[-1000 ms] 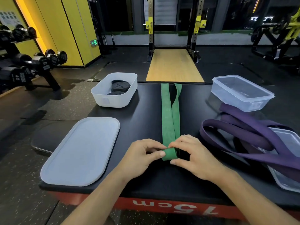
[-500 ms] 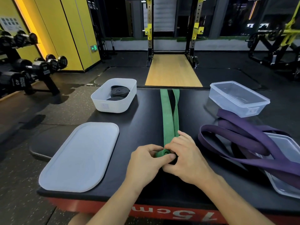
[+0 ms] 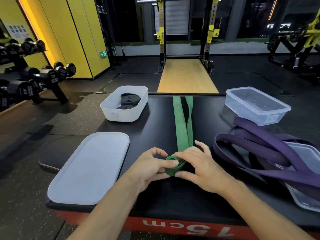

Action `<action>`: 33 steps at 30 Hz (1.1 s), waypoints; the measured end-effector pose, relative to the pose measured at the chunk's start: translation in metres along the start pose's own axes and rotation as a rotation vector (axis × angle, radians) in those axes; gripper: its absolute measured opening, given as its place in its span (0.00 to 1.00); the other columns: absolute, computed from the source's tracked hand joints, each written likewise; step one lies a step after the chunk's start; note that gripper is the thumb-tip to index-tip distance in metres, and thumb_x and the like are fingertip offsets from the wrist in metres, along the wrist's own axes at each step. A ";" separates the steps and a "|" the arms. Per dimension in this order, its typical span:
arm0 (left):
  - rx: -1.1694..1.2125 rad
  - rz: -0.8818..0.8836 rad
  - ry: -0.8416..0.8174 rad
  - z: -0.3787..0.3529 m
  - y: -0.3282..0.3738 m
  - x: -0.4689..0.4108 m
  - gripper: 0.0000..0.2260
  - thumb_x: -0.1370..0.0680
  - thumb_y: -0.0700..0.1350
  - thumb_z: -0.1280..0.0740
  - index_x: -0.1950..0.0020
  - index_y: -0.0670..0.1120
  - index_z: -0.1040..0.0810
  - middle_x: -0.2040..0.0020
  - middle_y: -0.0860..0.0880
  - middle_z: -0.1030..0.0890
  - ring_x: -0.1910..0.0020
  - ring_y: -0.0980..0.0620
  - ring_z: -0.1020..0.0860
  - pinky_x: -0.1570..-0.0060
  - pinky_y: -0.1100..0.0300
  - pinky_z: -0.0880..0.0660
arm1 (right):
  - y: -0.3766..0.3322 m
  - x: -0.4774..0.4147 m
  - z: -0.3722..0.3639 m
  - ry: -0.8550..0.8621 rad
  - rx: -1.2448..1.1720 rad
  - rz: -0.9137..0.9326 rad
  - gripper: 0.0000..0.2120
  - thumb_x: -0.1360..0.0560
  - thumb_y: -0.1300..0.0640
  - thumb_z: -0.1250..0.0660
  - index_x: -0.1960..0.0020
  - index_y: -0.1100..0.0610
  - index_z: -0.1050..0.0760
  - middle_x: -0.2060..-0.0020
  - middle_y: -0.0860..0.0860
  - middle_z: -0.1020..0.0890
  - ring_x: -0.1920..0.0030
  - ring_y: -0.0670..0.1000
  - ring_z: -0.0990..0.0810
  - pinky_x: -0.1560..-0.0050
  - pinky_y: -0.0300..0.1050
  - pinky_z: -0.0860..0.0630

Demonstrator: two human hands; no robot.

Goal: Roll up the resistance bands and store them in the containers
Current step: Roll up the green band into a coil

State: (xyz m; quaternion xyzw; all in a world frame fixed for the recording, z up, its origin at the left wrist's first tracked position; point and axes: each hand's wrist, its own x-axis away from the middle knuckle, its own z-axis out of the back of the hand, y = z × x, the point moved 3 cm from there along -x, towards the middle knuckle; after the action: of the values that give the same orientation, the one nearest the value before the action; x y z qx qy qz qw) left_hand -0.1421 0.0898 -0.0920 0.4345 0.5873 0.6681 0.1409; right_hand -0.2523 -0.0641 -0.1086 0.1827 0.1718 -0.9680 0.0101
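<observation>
Head view: left grip (image 3: 152, 168) and right grip (image 3: 203, 169) both pinch the started coil of the green band (image 3: 181, 129), one at each end, likely to keep the turns aligned. Its unrolled length lies straight along the table (image 3: 155, 134), ready to feed. Left of the green band: lid (image 3: 90, 167), white tub (image 3: 112, 111) holding rolled black bands (image 3: 129, 99). Right of it: loose purple bands (image 3: 259, 149), see-through container (image 3: 270, 116).

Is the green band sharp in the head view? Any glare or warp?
Head view: green band, left hand and right hand sharp, evenly lit; wide-lens warp tilts the yellow wall at its edge; faint sheen on the table by the clear container.
</observation>
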 end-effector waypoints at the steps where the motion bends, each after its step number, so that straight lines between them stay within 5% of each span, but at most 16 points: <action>1: -0.001 0.009 -0.013 0.001 0.002 -0.001 0.17 0.27 0.37 0.21 0.45 0.45 0.25 0.50 0.42 0.12 0.53 0.47 0.14 0.49 0.53 0.16 | -0.001 -0.001 0.002 -0.008 0.017 -0.001 0.23 0.22 0.33 0.37 0.31 0.37 0.34 0.46 0.35 0.24 0.40 0.36 0.28 0.20 0.55 0.53; 11: -0.132 0.045 -0.226 -0.001 0.000 0.005 0.14 0.27 0.35 0.22 0.45 0.43 0.20 0.48 0.41 0.13 0.48 0.46 0.15 0.42 0.50 0.18 | -0.021 0.022 0.000 0.010 0.193 0.084 0.28 0.17 0.35 0.45 0.21 0.43 0.40 0.54 0.37 0.30 0.52 0.44 0.30 0.33 0.45 0.39; 15: -0.193 0.082 -0.236 -0.004 0.005 0.002 0.14 0.27 0.36 0.21 0.47 0.44 0.22 0.50 0.41 0.14 0.51 0.46 0.15 0.43 0.51 0.18 | -0.017 0.024 -0.002 0.057 0.042 0.039 0.19 0.19 0.35 0.41 0.30 0.38 0.32 0.57 0.38 0.29 0.53 0.42 0.31 0.32 0.48 0.38; 19: -0.256 0.023 -0.143 -0.008 0.003 0.003 0.20 0.28 0.38 0.20 0.42 0.44 0.26 0.52 0.43 0.13 0.54 0.49 0.15 0.45 0.53 0.18 | -0.017 0.022 0.000 0.074 -0.018 -0.002 0.12 0.20 0.37 0.36 0.38 0.37 0.28 0.59 0.38 0.29 0.53 0.41 0.30 0.32 0.46 0.40; 22: -0.506 -0.108 -0.029 -0.010 -0.002 0.011 0.20 0.29 0.50 0.19 0.46 0.47 0.26 0.53 0.46 0.13 0.57 0.55 0.19 0.47 0.55 0.23 | -0.018 0.021 0.000 0.039 -0.017 -0.011 0.10 0.20 0.37 0.36 0.41 0.38 0.26 0.59 0.39 0.28 0.53 0.42 0.31 0.32 0.46 0.40; 26: -0.687 -0.341 0.246 0.005 0.012 0.027 0.13 0.29 0.60 0.22 0.52 0.57 0.21 0.51 0.60 0.17 0.53 0.67 0.22 0.56 0.65 0.29 | -0.016 0.011 0.000 -0.007 -0.005 -0.033 0.19 0.22 0.33 0.40 0.39 0.42 0.24 0.61 0.39 0.30 0.54 0.41 0.33 0.31 0.48 0.40; 31: -0.497 -0.338 0.262 -0.005 -0.014 0.024 0.18 0.34 0.66 0.24 0.60 0.53 0.20 0.62 0.52 0.16 0.61 0.51 0.19 0.52 0.45 0.19 | -0.015 0.009 0.002 -0.091 0.033 -0.042 0.17 0.23 0.32 0.41 0.40 0.39 0.27 0.59 0.38 0.27 0.52 0.40 0.32 0.26 0.50 0.45; 33: -0.451 -0.345 0.260 -0.007 -0.023 0.020 0.14 0.33 0.61 0.22 0.59 0.54 0.19 0.62 0.52 0.16 0.61 0.51 0.18 0.50 0.46 0.18 | -0.020 0.009 0.004 -0.123 0.091 -0.039 0.16 0.22 0.33 0.42 0.39 0.39 0.28 0.57 0.38 0.26 0.51 0.40 0.33 0.26 0.51 0.45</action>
State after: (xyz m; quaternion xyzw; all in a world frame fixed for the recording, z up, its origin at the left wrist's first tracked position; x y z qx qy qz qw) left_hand -0.1665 0.1058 -0.1039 0.1973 0.5022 0.7979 0.2687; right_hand -0.2643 -0.0467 -0.1015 0.1200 0.1303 -0.9842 -0.0063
